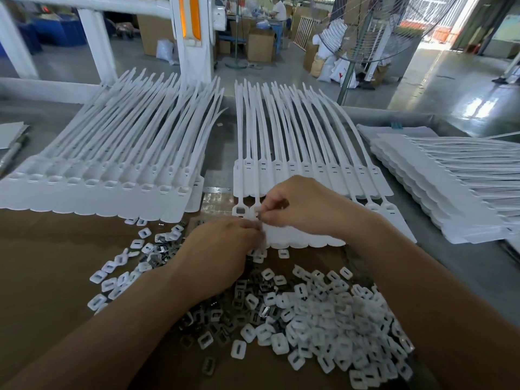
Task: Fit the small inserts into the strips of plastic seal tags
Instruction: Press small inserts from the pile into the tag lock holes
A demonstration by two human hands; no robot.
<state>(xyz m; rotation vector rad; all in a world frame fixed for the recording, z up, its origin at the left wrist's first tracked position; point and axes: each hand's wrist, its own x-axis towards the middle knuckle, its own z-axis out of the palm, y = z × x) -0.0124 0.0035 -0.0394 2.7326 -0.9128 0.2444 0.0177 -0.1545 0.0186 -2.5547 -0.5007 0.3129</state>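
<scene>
A white strip of plastic seal tags [298, 240] lies across brown cardboard in front of me, its long tails running away. My right hand [302, 206] pinches a small insert over the second tag head from the left. My left hand [218, 249] has its curled fingertips at the strip's left edge, just below that head; what they hold is hidden. The first tag head [241, 211] shows a dark square recess. Loose white plastic inserts [323, 313] and dark metal clips [225, 319] are heaped near my forearms.
A stack of tag strips [112, 190] lies at the left, another stack [312, 175] behind my hands, and a third [450, 187] at the right. A standing fan [374, 32] and cardboard boxes [260, 45] are beyond the table. A person sits far back.
</scene>
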